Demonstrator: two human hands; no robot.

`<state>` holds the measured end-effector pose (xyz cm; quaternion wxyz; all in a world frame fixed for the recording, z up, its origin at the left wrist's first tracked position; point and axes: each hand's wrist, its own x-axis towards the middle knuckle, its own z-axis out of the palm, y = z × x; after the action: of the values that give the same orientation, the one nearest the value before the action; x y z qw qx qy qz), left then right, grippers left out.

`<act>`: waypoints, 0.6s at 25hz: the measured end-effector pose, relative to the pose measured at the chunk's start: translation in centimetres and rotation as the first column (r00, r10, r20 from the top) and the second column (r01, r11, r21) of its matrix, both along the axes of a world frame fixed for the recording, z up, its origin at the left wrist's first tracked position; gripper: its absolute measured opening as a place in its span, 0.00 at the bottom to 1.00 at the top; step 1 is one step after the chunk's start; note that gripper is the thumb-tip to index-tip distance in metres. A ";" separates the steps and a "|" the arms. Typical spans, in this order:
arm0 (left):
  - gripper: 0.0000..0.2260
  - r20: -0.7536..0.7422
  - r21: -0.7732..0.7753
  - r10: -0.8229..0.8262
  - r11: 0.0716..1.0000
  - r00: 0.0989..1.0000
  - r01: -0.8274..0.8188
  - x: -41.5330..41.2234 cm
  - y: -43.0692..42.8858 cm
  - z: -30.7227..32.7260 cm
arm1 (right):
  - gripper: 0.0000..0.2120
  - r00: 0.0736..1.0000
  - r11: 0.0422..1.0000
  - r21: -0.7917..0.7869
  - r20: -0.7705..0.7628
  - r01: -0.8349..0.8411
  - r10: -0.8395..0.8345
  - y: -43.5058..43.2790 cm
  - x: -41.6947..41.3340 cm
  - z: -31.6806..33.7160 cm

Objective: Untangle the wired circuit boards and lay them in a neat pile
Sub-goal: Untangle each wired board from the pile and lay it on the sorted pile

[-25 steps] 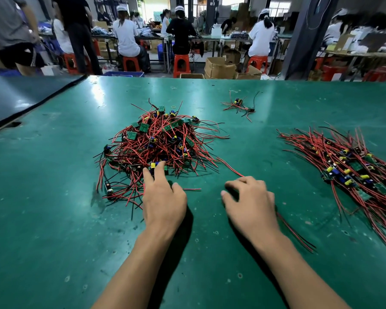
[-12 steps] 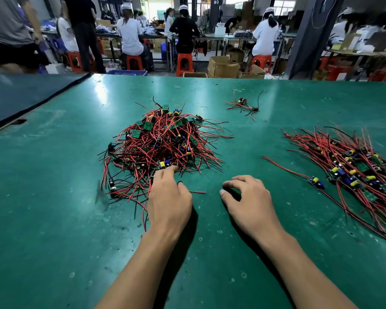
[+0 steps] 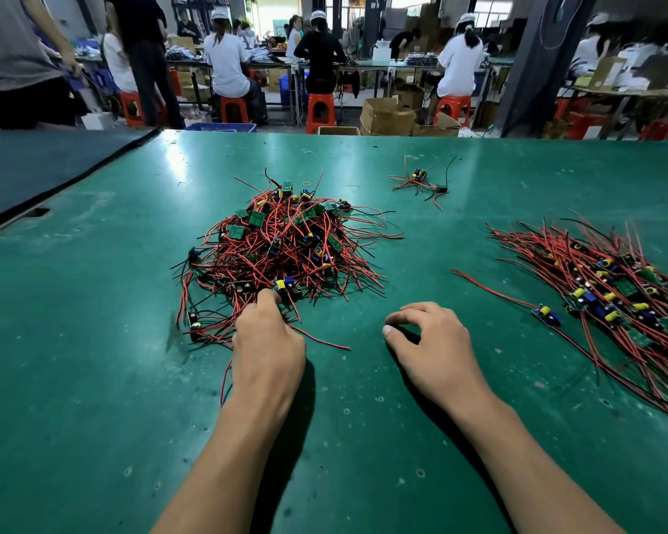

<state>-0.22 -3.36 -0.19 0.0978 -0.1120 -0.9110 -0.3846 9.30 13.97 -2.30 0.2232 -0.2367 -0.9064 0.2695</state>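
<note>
Touching the tangled heap is the left hand.

Tangled heap: red-wired green boards, table centre. Combed pile at 3 o'clock, wires roughly parallel. Single board beside it. Small clump at 1 o'clock.

Electronics assembly workshop: green benches, capped seated workers.

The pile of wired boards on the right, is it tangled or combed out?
Combed out: in the right pile the red wires lie roughly parallel, with the boards grouped along its middle.
</note>
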 end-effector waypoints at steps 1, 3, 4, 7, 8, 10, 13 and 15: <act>0.10 -0.013 0.037 -0.033 0.999 0.999 0.033 0.0 0.0 -0.2 | 0.07 1.000 1.000 -0.006 0.000 -0.002 0.002 0.0 0.0 0.0; 0.08 -0.069 0.132 -0.145 0.979 0.987 0.153 0.8 0.4 -0.4 | 0.07 1.000 1.000 -0.022 -0.001 -0.011 0.011 -0.1 0.1 0.3; 0.08 -0.120 0.175 -0.200 0.960 0.972 0.219 1.5 0.8 -0.3 | 0.10 1.000 0.999 -0.028 0.000 -0.020 0.020 -0.2 0.2 0.5; 0.06 -0.265 0.199 -0.360 0.887 0.894 0.416 3.7 2.6 -0.2 | 0.21 0.997 0.995 -0.066 0.007 -0.076 0.077 -0.4 0.2 1.2; 0.06 -0.295 0.176 -0.414 0.862 0.861 0.475 4.4 3.0 -0.3 | 0.23 0.993 0.989 -0.096 -0.008 -0.114 0.114 -0.4 0.2 1.4; 0.07 -0.334 0.152 -0.473 0.826 0.815 0.542 4.9 3.3 -0.5 | 0.20 0.976 0.955 -0.199 -0.073 -0.217 0.207 -0.2 0.4 1.7; 0.09 -0.371 0.207 -0.427 0.827 0.825 0.522 4.4 3.0 -0.3 | 0.19 0.942 0.876 -0.347 -0.153 -0.333 0.298 0.0 0.6 2.1; 0.09 -0.379 0.213 -0.415 0.831 0.827 0.514 4.5 2.9 -0.2 | 0.18 0.918 0.878 -0.272 -0.151 -0.395 0.367 -0.3 0.5 2.1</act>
<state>4.29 -0.46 -0.43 0.1611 -0.3766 -0.7565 -0.5099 9.77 13.68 -0.23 0.1703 -0.0715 -0.8728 0.4518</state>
